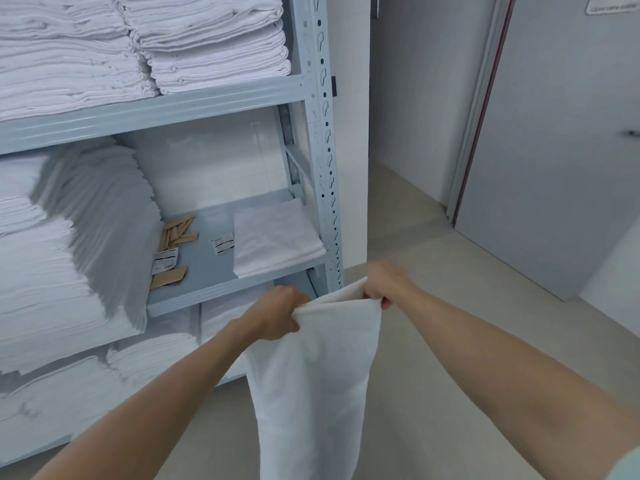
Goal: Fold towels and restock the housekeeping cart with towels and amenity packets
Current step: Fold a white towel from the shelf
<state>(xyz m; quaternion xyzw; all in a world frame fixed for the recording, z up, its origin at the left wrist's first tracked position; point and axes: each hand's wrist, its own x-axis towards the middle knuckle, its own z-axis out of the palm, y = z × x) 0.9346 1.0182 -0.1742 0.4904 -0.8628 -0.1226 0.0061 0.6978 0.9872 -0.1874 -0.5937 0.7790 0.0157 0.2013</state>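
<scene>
A white towel (315, 386) hangs lengthwise in front of me, down past the bottom of the view. My left hand (277, 315) grips its top left corner and my right hand (384, 284) grips the top right corner, the two hands close together. One folded white towel (275, 235) lies on the right part of the middle shelf (204, 258). Brown amenity packets (175, 233) and small white labelled packets (222, 244) lie loose on that shelf to its left.
A grey metal shelving unit (320, 140) holds tall stacks of folded white linen (69, 237) on upper, middle and lower levels. To the right are a white wall, a beige floor (450, 341) and a grey door (561, 150).
</scene>
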